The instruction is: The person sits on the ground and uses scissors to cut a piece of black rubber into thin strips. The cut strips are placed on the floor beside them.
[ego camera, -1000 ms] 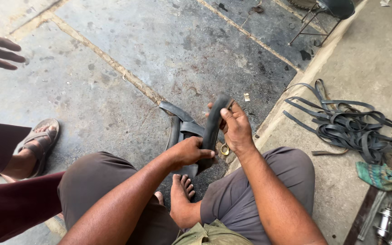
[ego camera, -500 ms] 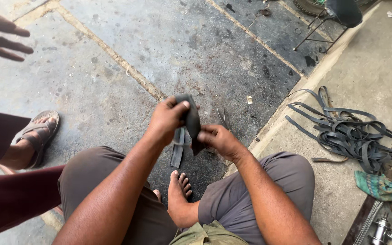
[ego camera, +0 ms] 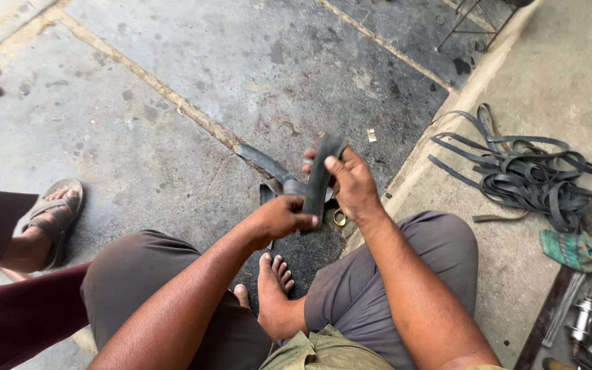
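- Compared with half a second back, when both hands were bunched over a folded wad of the black rubber inner tube [ego camera: 318, 179], it's now opened out again: a flat strip stands upright between the hands, with a tail trailing left onto the concrete floor [ego camera: 173, 137]. Looks to me like they're working along it section by section.
- Floor room: loads of bare concrete ahead and to the left. On the right a raised curb edge [ego camera: 419, 157] runs diagonally, close to the right knee.
- Beyond the curb there's a tangled pile of rubber strips [ego camera: 529, 175], well apart from the hands.
- Another person's sandalled foot [ego camera: 53, 219] sits at far left, clear of the work.
- Right hand [ego camera: 352, 183]: fingers pinching the top of the strip.
- Left hand [ego camera: 284, 218]: fingers closed round its lower end.
- A small brass ring [ego camera: 339, 218] lies on the floor just below the hands.
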